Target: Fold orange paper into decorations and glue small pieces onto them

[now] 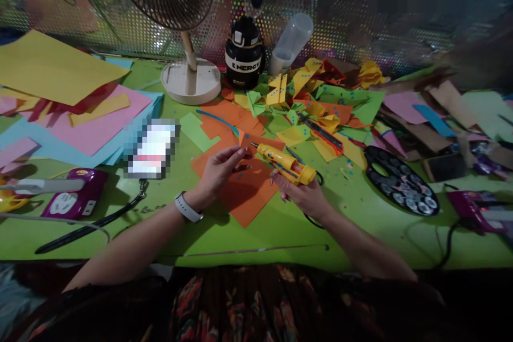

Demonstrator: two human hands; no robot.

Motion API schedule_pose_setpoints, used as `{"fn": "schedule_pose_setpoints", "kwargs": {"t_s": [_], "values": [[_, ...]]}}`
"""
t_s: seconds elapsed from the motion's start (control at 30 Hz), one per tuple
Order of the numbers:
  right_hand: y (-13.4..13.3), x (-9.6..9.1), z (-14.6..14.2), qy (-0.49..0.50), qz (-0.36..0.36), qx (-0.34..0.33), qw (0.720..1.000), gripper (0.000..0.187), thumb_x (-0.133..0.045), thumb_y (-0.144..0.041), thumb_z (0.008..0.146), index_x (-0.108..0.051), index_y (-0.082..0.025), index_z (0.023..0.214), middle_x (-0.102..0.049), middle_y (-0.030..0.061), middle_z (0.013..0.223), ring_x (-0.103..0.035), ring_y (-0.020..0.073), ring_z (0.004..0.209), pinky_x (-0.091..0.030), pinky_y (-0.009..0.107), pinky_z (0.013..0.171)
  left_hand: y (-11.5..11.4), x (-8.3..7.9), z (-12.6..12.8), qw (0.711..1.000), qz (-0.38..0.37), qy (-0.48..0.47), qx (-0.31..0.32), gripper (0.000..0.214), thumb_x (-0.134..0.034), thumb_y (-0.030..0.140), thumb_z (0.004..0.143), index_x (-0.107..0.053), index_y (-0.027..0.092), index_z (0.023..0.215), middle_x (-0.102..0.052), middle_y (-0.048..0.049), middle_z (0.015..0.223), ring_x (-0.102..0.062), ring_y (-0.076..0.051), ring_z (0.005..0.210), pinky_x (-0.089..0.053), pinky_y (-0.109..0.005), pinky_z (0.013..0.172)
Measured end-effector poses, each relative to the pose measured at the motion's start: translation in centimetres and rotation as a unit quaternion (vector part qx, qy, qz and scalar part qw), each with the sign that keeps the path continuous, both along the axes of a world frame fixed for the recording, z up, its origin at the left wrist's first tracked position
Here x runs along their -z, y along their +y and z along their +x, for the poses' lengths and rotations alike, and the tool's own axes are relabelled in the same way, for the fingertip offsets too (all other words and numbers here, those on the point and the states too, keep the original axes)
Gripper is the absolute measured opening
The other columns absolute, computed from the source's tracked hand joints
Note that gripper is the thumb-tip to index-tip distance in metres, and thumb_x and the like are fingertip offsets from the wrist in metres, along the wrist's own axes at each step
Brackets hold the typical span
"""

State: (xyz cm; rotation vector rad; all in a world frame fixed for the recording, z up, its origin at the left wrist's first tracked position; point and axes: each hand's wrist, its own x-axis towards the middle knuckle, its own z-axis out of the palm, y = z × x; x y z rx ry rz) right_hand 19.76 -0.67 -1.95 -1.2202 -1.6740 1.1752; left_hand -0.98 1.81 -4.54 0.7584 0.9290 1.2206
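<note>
My right hand (304, 197) is wrapped round a yellow glue gun (284, 161), its metal nozzle pointing left. My left hand (216, 173), with a pale watch band at the wrist, pinches a small folded orange paper piece (241, 140) by its lower end. The nozzle is close to that piece; whether they touch I cannot tell. A thin blue paper strip (214, 117) runs up and left from behind the folded piece; whether it is joined to it is unclear. Beneath both hands lies an orange paper sheet (248, 206) on the green table (192, 243).
Paper scraps (336, 96) and a red-and-black cutter (324, 136) lie at the back right, near a dark palette (401, 179). A fan (190, 83), black bottle (243, 56) and clear container (294, 37) stand behind. Leftward are a phone (152, 148), coloured sheets (48, 67) and a purple device (76, 192).
</note>
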Motion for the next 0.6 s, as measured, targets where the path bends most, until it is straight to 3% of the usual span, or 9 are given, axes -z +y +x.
{"fn": "schedule_pose_setpoints", "kwargs": {"t_s": [0.13, 0.27, 0.6], "values": [[0.1, 0.3, 0.4, 0.032, -0.056, -0.01, 0.998, 0.036, -0.067, -0.051, 0.082, -0.073, -0.021, 0.101, -0.07, 0.0071, 0.088, -0.057, 0.0131, 0.054, -0.052, 0.027, 0.041, -0.2, -0.2, 0.1, 1.0, -0.007, -0.011, 0.001, 0.021, -0.081, 0.04, 0.075, -0.078, 0.023, 0.088, -0.075, -0.0044, 0.092, -0.07, -0.018, 0.09, -0.057, -0.028, 0.074], [0.1, 0.3, 0.5, 0.038, -0.068, -0.021, 0.997, 0.035, -0.071, -0.048, 0.08, -0.073, -0.022, 0.103, -0.066, 0.0035, 0.08, -0.049, 0.009, 0.047, -0.047, 0.024, 0.039, -0.3, -0.3, 0.1, 1.0, -0.013, -0.019, 0.001, 0.02, -0.082, 0.039, 0.075, -0.079, 0.024, 0.087, -0.075, -0.0038, 0.089, -0.069, -0.017, 0.089, -0.058, -0.027, 0.073], [-0.2, 0.2, -0.7, 0.097, -0.099, 0.049, 0.989, 0.036, -0.078, -0.048, 0.072, -0.063, -0.021, 0.09, -0.064, 0.0016, 0.078, -0.049, 0.0088, 0.051, -0.05, 0.024, 0.044, -0.6, -0.8, 0.3, 0.999, -0.019, -0.029, 0.004, 0.019, -0.083, 0.038, 0.074, -0.079, 0.023, 0.086, -0.075, -0.0029, 0.086, -0.069, -0.016, 0.087, -0.056, -0.025, 0.072]]}}
